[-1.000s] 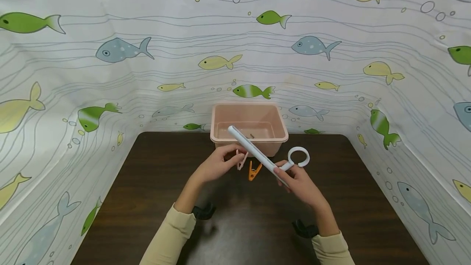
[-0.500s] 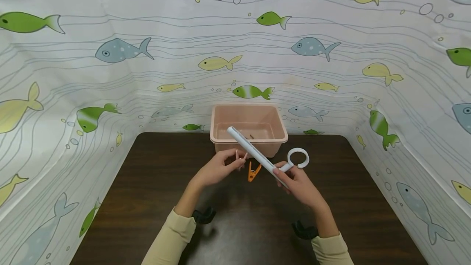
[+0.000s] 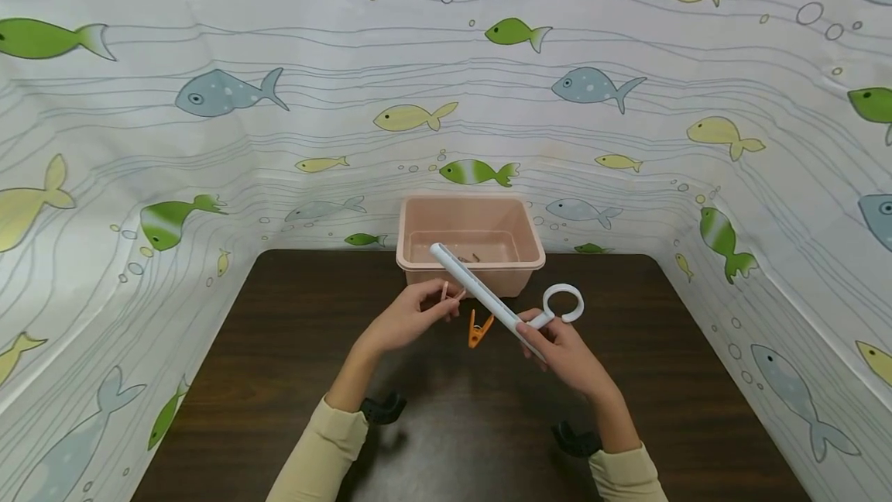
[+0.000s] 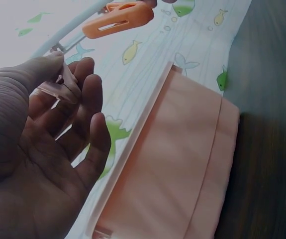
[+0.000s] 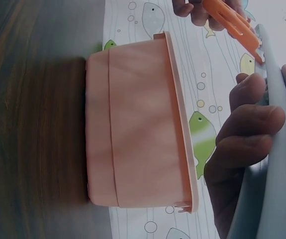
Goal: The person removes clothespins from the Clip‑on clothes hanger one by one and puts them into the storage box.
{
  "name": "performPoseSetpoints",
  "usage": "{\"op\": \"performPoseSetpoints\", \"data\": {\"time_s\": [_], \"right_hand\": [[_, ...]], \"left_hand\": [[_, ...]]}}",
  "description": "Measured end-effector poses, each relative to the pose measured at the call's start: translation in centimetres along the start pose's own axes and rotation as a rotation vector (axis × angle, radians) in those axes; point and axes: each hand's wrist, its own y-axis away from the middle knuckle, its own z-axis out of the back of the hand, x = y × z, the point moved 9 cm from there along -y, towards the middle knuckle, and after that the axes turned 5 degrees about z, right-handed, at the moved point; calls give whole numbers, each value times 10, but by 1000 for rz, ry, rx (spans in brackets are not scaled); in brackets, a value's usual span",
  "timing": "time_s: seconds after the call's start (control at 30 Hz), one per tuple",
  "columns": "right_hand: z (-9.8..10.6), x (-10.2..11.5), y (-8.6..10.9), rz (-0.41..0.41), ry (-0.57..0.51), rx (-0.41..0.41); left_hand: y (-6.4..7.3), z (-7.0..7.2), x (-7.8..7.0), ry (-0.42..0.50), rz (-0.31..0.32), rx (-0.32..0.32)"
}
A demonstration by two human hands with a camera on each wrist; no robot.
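Observation:
My right hand (image 3: pixel 574 355) grips the lower end of a pale blue-white clip hanger (image 3: pixel 481 290), a long bar with an open ring hook (image 3: pixel 581 308) at its right. The bar slants up to the left. An orange clothespin (image 3: pixel 476 334) hangs from the bar between my hands; its slotted handle shows large in the left wrist view. My left hand (image 3: pixel 404 320) pinches a pink clothespin (image 4: pixel 65 89) between thumb and fingers, just left of the bar. Whether that clothespin touches the bar, I cannot tell. My other left fingers are loosely bent.
Behind the hands, a pink plastic bin (image 3: pixel 523 262) stands at the table's back edge, with small objects inside, too small to name. The dark wooden table (image 3: pixel 460 448) spreads below. A fish-patterned curtain (image 3: pixel 334 122) encloses the back and sides.
My left hand has shifted slightly left, and the pink clothespin has turned in its fingers. The hanger and the orange clothespin have sunk a little in my right hand's grip.

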Motion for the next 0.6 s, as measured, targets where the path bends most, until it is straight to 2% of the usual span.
{"op": "performPoseSetpoints", "data": {"time_s": [0.3, 0.6], "right_hand": [[0, 4, 1, 3, -4, 5], [-6, 5, 3, 19, -17, 4]], "left_hand": [[1, 1, -4, 7, -10, -15], [2, 0, -4, -36, 4, -20]]}}
